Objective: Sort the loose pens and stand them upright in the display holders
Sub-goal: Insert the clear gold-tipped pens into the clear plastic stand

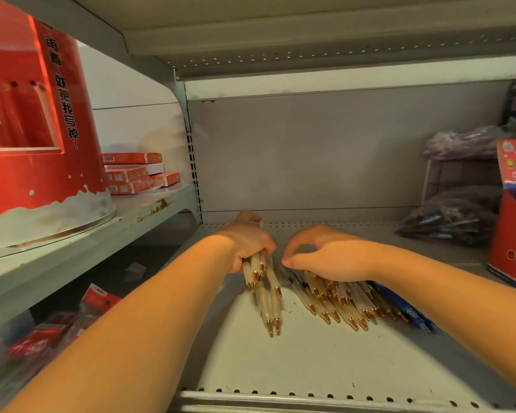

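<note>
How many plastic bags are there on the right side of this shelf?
2. A purple bag sits on a grey box at the back right; a dark bag lies on the shelf below it. More may be hidden.

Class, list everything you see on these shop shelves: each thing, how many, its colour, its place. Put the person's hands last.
shelf: one, grey-white, centre.
cream pens: a heap, gold tips, lying on the shelf.
blue pens: a few, at the heap's right edge.
red stand: one, left shelf.
red boxes: several, stacked beside the stand.
cat box: one, red, far right.
bag of pens: one, dark, back right.
left hand: grips a bunch of cream pens.
right hand: fingers curled, on the heap; hold unclear.
</note>
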